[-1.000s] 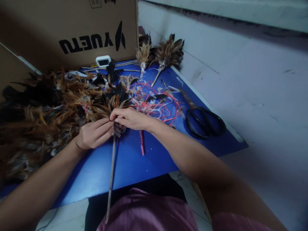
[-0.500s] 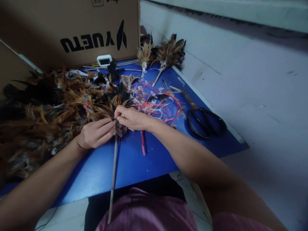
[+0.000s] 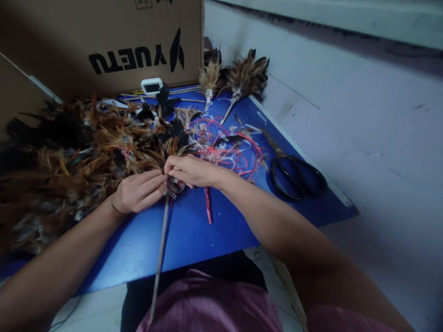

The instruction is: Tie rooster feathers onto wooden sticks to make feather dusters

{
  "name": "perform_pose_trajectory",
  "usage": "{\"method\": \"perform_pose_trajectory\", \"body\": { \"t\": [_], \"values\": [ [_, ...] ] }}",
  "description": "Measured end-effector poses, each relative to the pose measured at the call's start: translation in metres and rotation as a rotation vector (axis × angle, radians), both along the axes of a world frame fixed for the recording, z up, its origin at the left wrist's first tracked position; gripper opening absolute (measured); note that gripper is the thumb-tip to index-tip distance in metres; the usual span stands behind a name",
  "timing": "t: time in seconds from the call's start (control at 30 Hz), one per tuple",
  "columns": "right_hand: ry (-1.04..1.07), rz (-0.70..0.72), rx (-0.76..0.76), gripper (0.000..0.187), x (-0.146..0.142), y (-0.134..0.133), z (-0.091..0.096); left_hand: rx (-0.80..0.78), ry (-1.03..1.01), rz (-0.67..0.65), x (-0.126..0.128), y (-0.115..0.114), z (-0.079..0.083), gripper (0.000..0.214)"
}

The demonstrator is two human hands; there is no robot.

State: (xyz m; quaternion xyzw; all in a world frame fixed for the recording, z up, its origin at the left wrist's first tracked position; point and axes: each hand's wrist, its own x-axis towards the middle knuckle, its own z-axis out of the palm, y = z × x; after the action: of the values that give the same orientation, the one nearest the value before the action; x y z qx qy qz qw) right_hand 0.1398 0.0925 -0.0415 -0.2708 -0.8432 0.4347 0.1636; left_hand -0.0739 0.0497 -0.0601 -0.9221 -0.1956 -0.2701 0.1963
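A thin wooden stick [image 3: 159,258] runs from my lap up to a bunch of brown and black feathers [image 3: 162,152] on the blue table [image 3: 194,230]. My left hand [image 3: 138,191] is closed around the feather bases at the stick's top. My right hand [image 3: 190,170] pinches the same spot from the right, fingers pressed together over a shiny wrap of clear tape or string there. Both hands touch each other at the binding point.
A big heap of loose feathers [image 3: 51,166] covers the table's left. Tangled red and white string [image 3: 228,150] lies beyond my right hand. Black scissors [image 3: 294,173] rest near the right edge. Two finished feather dusters [image 3: 238,78], a small white device [image 3: 152,86] and a cardboard box [image 3: 104,46] stand at the back.
My hands stay on the binding point; the right hand's fingers have shifted slightly around the wrap. The stick's lower end has swung a little to the left.
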Motion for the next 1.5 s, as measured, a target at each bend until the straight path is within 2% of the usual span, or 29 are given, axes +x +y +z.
{"method": "perform_pose_trajectory", "body": {
  "t": [0.1, 0.23, 0.5, 0.8, 1.1, 1.5],
  "values": [
    [-0.026, 0.010, 0.066, 0.010, -0.0005, -0.0007, -0.0009, -0.068, -0.035, -0.008, -0.0008, 0.0003, -0.0026, 0.026],
    [-0.018, -0.007, 0.064, 0.010, -0.0004, -0.0012, -0.0039, -0.083, -0.037, 0.003, -0.0026, 0.0020, -0.0050, 0.027],
    [0.026, -0.026, 0.057, 0.008, -0.0004, -0.0013, -0.0066, -0.015, -0.012, -0.017, -0.0046, 0.0039, -0.0050, 0.016],
    [0.076, 0.003, 0.011, 0.018, 0.0028, -0.0008, -0.0057, 0.033, 0.004, -0.031, 0.0015, 0.0029, 0.0009, 0.013],
    [-0.025, -0.002, 0.013, 0.009, 0.0016, 0.0004, -0.0038, 0.027, 0.028, -0.034, 0.0010, 0.0026, -0.0004, 0.013],
    [-0.009, -0.019, 0.025, 0.007, 0.0024, -0.0028, -0.0021, -0.037, -0.032, -0.009, -0.0003, 0.0036, -0.0054, 0.020]
  ]
}}
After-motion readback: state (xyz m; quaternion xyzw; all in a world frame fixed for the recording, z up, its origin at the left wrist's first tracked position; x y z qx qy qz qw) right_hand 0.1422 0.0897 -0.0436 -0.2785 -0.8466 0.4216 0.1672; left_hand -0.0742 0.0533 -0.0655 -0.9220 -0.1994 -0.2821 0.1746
